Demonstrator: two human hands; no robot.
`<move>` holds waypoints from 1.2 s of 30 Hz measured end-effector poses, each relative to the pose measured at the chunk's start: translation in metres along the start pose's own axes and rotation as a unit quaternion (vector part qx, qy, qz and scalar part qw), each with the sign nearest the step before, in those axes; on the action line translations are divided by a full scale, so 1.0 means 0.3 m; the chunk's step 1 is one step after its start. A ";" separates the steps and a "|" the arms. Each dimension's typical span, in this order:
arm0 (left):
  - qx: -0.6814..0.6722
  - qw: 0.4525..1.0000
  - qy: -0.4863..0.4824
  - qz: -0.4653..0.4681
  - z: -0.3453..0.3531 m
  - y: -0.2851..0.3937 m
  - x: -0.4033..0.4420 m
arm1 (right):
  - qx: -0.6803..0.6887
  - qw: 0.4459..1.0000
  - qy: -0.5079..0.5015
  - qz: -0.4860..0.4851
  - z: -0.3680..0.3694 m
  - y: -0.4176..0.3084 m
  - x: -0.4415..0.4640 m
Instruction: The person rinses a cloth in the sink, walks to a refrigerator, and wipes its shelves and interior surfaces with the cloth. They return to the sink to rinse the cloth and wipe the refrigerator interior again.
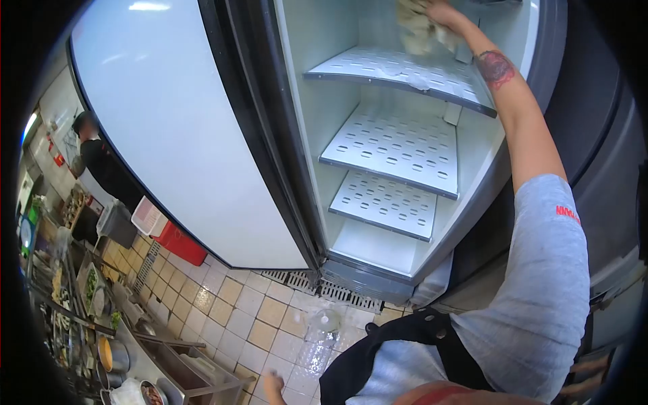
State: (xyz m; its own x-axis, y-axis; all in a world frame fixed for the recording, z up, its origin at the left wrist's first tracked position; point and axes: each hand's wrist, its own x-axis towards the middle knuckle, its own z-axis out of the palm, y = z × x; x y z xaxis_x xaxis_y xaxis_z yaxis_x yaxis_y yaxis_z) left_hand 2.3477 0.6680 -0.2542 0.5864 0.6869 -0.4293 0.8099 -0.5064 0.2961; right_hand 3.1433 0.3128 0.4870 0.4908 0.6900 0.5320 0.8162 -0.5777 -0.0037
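An upright fridge stands with its door [162, 121] swung wide to the left. Inside are perforated white shelves, an upper one [405, 71], a middle one [395, 145] and a lower one [385, 202]. My right hand [442, 13] is up inside the top compartment, closed on a beige cloth [417, 27] that hangs above the upper shelf. A small translucent scrap [420, 82] lies at that shelf's front edge. Low at the bottom of the view, my left hand [273, 381] hangs over the floor, away from the fridge; its fingers are too small and blurred to read.
Another person [104, 162] in dark clothes stands at the far left, near a grey bin [118, 226] and a red crate [179, 243]. A metal counter [152, 364] with pots and food runs along the lower left. The tiled floor [270, 314] looks wet below the fridge.
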 end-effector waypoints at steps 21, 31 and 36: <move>-0.373 0.897 -0.086 -0.222 0.382 0.020 -0.174 | 0.204 0.957 -0.149 0.140 0.282 -0.154 -0.286; -0.425 0.869 0.016 -0.251 0.305 -0.263 -0.138 | 0.571 0.809 -0.121 0.070 0.411 -0.810 -0.204; -0.425 0.874 0.015 -0.233 0.199 -0.245 -0.207 | 0.614 0.767 0.039 0.182 0.260 -0.747 -0.042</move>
State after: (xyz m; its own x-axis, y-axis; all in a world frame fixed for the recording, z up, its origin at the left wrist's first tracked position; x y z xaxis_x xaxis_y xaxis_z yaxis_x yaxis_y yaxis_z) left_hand 2.2508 0.6316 -0.3001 0.1790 0.7351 -0.6540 0.6710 0.3949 0.6275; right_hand 2.9779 0.4676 0.4151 0.7730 0.5252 0.3559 0.3258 0.1528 -0.9330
